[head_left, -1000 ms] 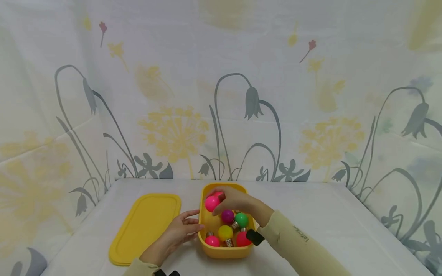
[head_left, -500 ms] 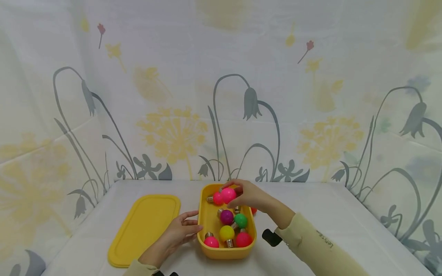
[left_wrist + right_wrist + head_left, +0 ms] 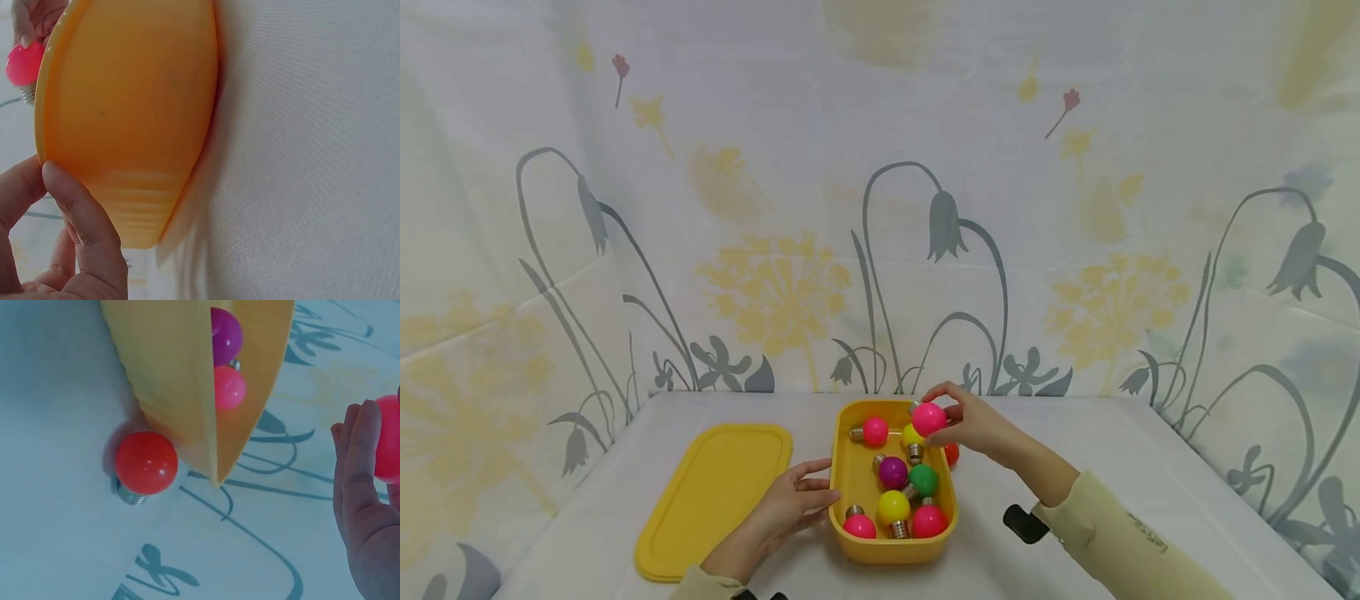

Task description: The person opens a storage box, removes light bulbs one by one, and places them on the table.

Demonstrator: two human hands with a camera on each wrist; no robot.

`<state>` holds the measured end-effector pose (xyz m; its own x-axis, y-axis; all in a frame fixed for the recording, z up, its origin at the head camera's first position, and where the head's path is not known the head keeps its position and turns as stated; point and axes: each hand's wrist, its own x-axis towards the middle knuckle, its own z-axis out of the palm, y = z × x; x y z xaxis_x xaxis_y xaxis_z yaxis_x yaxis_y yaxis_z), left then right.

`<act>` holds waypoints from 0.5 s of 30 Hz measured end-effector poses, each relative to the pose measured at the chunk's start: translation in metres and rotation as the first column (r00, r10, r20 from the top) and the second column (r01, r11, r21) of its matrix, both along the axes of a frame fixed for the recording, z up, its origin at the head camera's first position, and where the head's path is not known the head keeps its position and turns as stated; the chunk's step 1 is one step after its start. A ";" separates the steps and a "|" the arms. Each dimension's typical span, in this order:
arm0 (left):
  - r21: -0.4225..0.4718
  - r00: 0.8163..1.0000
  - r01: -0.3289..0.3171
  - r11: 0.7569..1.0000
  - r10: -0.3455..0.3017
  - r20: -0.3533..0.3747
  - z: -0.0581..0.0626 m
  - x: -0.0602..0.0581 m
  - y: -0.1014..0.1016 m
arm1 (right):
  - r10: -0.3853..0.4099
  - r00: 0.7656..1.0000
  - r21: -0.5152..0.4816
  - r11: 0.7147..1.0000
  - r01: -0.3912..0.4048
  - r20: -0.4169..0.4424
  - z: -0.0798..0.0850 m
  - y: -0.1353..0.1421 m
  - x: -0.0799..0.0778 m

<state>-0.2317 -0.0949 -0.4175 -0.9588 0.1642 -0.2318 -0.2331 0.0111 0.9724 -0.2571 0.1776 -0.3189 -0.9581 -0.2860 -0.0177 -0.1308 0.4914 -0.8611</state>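
Note:
My right hand (image 3: 973, 423) pinches a pink light bulb (image 3: 928, 418) between thumb and fingers, raised over the far right rim of a yellow plastic box (image 3: 844, 500). At the box's left side, my left hand (image 3: 793, 498) has thumb and finger at the rim, as the left wrist view shows close up. Inside lie bulbs with metal screw bases: a pink one (image 3: 875, 431) at the far end, a purple one (image 3: 892, 472) and a green one (image 3: 923, 481) mid-box, yellow and pink ones nearer. A red bulb (image 3: 145, 462) rests on the table outside, by the right wall.
A yellow lid (image 3: 718, 500) lies flat on the white table (image 3: 1120, 483), left of the box. Behind the table hangs a pale cloth (image 3: 880, 275) printed with grey and yellow flowers.
My right hand has moved right with the pink bulb, from inside the box to its right rim. A yellow bulb and the red one outside have come into view. The left hand stays put.

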 end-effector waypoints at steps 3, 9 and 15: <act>-0.005 1.000 -0.005 1.000 0.005 0.006 0.000 -0.001 0.000 | -0.009 1.000 -0.025 1.000 0.009 0.000 -0.003 0.008 0.001; 0.005 1.000 -0.010 1.000 0.010 0.004 0.001 0.001 0.001 | -0.002 1.000 -0.071 0.997 0.002 -0.001 -0.012 0.024 0.003; 0.007 1.000 -0.014 1.000 0.014 0.002 0.002 0.002 0.002 | -0.017 1.000 -0.083 0.996 0.017 0.002 -0.020 0.037 0.004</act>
